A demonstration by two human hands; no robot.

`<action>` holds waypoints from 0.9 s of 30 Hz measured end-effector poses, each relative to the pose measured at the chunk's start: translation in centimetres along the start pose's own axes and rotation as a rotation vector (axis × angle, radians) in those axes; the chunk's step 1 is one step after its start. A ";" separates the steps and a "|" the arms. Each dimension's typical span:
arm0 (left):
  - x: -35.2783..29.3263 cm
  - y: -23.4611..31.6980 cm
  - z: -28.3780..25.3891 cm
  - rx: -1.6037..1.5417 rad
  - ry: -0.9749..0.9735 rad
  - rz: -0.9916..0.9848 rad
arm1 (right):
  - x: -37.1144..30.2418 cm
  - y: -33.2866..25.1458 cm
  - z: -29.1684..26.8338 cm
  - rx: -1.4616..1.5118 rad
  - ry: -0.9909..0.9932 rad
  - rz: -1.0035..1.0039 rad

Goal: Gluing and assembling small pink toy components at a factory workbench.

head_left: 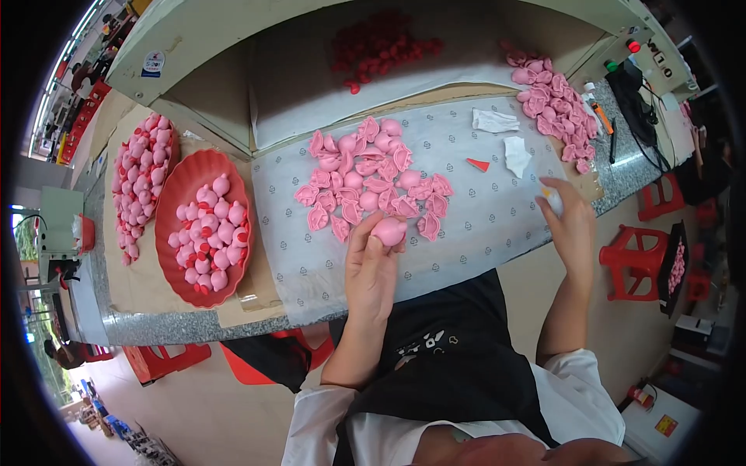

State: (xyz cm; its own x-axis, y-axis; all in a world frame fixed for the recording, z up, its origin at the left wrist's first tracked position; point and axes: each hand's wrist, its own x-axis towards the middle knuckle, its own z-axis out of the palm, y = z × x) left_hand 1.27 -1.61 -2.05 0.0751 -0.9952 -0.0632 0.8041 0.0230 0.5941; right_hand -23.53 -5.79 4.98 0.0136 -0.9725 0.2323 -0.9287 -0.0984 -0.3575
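My left hand (368, 272) is closed around a smooth, rounded pink plastic piece (389, 231), held up over the near edge of the white patterned sheet (497, 217). Farther right, my right hand (573, 221) grips a small white bottle (553, 202) with a yellow tip, partly hidden by the fingers. Just beyond my left hand lies a cluster of pink half-shell pieces (353, 180), some hollow side up and others domed. Between that cluster and my right hand sit a small red pointed piece (479, 165) and two crumpled white cloths (516, 155).
At left stands a red scalloped bowl (172, 260) of pink and red pieces, beside another heap (140, 175). An open-fronted cabinet (210, 116) holding red pieces (381, 50) rises at the back. More pink shells (556, 109), an orange tube (603, 118) and a black pen (613, 141) lie right.
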 end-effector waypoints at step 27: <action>-1.3 -0.8 2.0 0.079 -0.100 0.127 | -3.0 -9.1 7.9 1.804 -0.189 0.080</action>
State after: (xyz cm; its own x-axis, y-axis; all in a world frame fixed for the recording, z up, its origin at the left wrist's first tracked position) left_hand -0.60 -0.55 -0.86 0.1106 -0.9894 0.0942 0.7430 0.1452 0.6533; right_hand -12.17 -3.67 0.38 0.1507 -0.9814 0.1191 0.5653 -0.0132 -0.8248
